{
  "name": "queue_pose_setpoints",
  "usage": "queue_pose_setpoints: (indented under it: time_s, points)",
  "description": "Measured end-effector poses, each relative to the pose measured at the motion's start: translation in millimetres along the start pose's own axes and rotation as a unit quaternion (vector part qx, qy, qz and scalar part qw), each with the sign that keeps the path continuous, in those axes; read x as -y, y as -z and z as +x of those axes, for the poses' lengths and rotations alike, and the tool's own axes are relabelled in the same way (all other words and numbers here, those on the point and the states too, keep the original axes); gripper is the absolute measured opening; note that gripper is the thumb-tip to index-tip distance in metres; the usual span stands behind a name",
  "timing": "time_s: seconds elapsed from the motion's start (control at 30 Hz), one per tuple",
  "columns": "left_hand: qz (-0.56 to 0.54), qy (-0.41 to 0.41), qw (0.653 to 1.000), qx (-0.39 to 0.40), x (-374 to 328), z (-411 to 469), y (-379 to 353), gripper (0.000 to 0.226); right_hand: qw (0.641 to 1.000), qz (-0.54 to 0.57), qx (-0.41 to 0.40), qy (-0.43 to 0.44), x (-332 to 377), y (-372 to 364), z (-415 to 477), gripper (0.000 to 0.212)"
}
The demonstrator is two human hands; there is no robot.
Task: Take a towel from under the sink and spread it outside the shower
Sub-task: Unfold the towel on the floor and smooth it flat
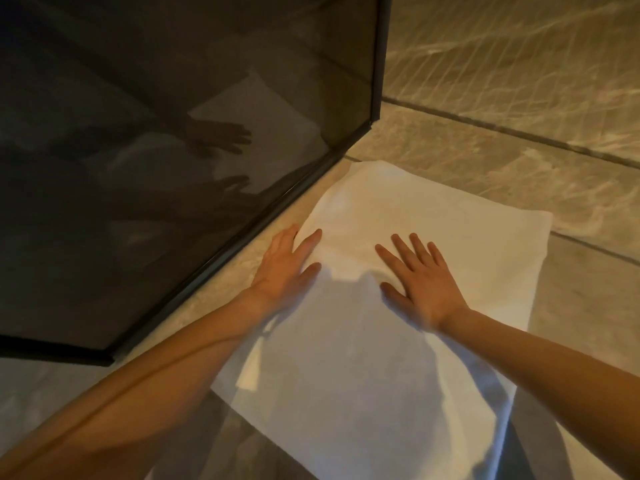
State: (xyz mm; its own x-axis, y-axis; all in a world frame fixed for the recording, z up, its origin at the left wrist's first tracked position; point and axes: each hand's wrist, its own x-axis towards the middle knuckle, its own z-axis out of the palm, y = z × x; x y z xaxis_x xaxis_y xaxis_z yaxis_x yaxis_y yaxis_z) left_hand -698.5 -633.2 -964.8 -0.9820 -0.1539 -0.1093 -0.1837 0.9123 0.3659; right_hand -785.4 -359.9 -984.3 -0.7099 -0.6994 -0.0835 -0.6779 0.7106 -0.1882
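Note:
A white towel lies flat on the tiled floor, right beside the dark glass shower wall. My left hand rests palm down on the towel's left edge, fingers apart, partly over the floor strip next to the shower frame. My right hand lies flat on the middle of the towel with its fingers spread. Neither hand grips the cloth. The towel's near end falls in my shadow, and a small fold shows at its near left edge.
The shower's black metal frame rises at the corner and runs along the floor on the left. Beige marbled floor tiles with dark grout lines stretch to the right and beyond the towel. The glass mirrors my hands and the towel.

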Motion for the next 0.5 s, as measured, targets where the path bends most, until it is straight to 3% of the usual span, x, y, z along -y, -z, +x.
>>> queue_pose_setpoints:
  time_s: [0.17, 0.3, 0.5]
  points:
    - [-0.171, 0.067, 0.982, -0.034, 5, 2, 15, 0.053, 1.000, -0.006, 0.003, -0.002, 0, 2, 2, 0.069]
    - [-0.391, 0.135, 0.909, -0.048, -2, 7, 29, 0.043, 1.000, -0.017, 0.011, -0.002, 1, 4, 0, 0.070]
    - [-0.341, 0.084, 0.934, 0.062, 11, -9, 44, 0.029, 1.000, -0.022, 0.017, -0.006, 2, 5, 0, 0.072]
